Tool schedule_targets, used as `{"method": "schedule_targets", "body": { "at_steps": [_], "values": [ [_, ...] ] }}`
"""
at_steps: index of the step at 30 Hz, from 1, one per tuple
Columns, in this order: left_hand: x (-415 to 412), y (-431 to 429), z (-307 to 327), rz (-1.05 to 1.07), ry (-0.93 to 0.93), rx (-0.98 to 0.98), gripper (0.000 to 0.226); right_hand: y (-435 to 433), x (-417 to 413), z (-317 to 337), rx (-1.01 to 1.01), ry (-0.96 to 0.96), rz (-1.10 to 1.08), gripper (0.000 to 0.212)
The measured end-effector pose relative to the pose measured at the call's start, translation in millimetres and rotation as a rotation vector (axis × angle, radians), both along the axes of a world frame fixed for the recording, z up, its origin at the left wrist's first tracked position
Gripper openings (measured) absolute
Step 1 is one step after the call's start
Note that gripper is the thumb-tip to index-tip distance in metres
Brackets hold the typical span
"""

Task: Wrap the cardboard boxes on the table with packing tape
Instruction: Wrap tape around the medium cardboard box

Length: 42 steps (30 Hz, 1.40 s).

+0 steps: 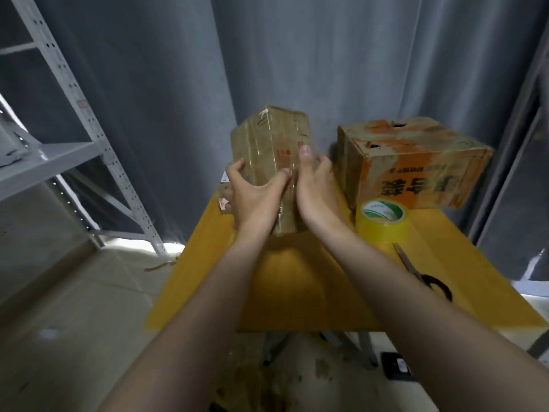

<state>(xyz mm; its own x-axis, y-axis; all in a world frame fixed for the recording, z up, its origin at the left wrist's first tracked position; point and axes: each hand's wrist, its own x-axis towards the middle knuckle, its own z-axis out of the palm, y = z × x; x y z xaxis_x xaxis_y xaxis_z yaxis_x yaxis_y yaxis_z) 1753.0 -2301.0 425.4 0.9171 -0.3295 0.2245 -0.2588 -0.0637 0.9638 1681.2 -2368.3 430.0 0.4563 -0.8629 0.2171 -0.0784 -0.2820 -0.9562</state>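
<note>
the yellow worktop (297, 286) carries the tall box (267, 135) upright by its far left edge; open room lies nearer than that box. a printed box (416, 162) stands right of it. the left hand (252, 193) and right hand (312, 185) grip the tall box's sides, thumbs on its glossy front, probably pressing tape flat; blur hides any loose end. next: turn it, avoiding the tape roll (381, 221) and scissors (421, 275) at its near right.

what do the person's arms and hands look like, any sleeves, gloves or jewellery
No sleeves are in view: both arms are bare right to the bottom of the frame. The left hand and right hand wear no gloves, and no watch, ring or bracelet shows.
</note>
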Motion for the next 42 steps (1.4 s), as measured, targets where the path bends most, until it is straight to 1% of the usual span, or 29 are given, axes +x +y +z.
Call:
{"method": "schedule_targets", "body": {
  "at_steps": [2,4,6,8,12,15,18,22,24,27,30,32,35,36,38,39,41,42],
  "values": [
    [-1,-10,-6,0.048,0.036,-0.004,0.076,8,12,-8,-0.109,0.098,-0.043,0.085],
    [2,-17,-11,0.065,0.071,-0.03,0.078,10,19,-12,-0.218,0.163,-0.124,0.086],
    [5,-21,-14,0.059,0.137,-0.08,0.079,9,24,-13,-0.31,0.166,-0.176,0.087],
    [8,-22,-17,0.033,0.207,-0.151,0.074,6,26,-13,-0.39,0.162,-0.19,0.085],
    [9,-21,-22,0.032,0.222,-0.152,0.067,-3,29,-18,-0.417,0.143,-0.19,0.065],
    [7,-20,-26,0.002,0.224,-0.162,0.079,-16,24,-25,-0.447,0.131,-0.22,0.054],
    [6,-19,-30,-0.052,0.216,-0.174,0.087,-31,15,-30,-0.494,0.063,-0.264,0.044],
    [4,-21,-33,-0.101,0.171,-0.125,0.086,-52,5,-34,-0.44,-0.067,-0.257,0.026],
    [5,-20,-33,-0.141,0.159,-0.124,0.088,-60,1,-37,-0.361,-0.113,-0.266,0.019],
    [7,-18,-33,-0.199,0.12,-0.133,0.088,-70,-2,-42,-0.245,-0.191,-0.323,0.002],
    [9,-17,-32,-0.218,0.098,-0.152,0.084,-73,-4,-39,-0.16,-0.252,-0.333,0.004],
    [13,-13,-30,-0.234,0.105,-0.164,0.083,-72,-5,-36,-0.137,-0.277,-0.317,0.005],
    [18,-6,-26,-0.3,0.171,-0.214,0.086,-69,-7,-36,-0.077,-0.342,-0.256,0.006],
    [20,-4,-26,-0.33,0.191,-0.235,0.083,-66,-7,-37,-0.052,-0.353,-0.225,0.006],
    [24,-2,-25,-0.391,0.2,-0.25,0.075,-62,-8,-35,-0.041,-0.339,-0.192,0.005],
    [25,-1,-25,-0.414,0.193,-0.253,0.075,-62,-8,-34,-0.04,-0.32,-0.179,0.004],
    [28,1,-24,-0.442,0.201,-0.281,0.083,-62,-8,-27,0.011,-0.245,-0.114,0.009],
    [30,2,-24,-0.443,0.224,-0.301,0.086,-62,-8,-23,0.046,-0.163,-0.067,0.017]
  ]
}}
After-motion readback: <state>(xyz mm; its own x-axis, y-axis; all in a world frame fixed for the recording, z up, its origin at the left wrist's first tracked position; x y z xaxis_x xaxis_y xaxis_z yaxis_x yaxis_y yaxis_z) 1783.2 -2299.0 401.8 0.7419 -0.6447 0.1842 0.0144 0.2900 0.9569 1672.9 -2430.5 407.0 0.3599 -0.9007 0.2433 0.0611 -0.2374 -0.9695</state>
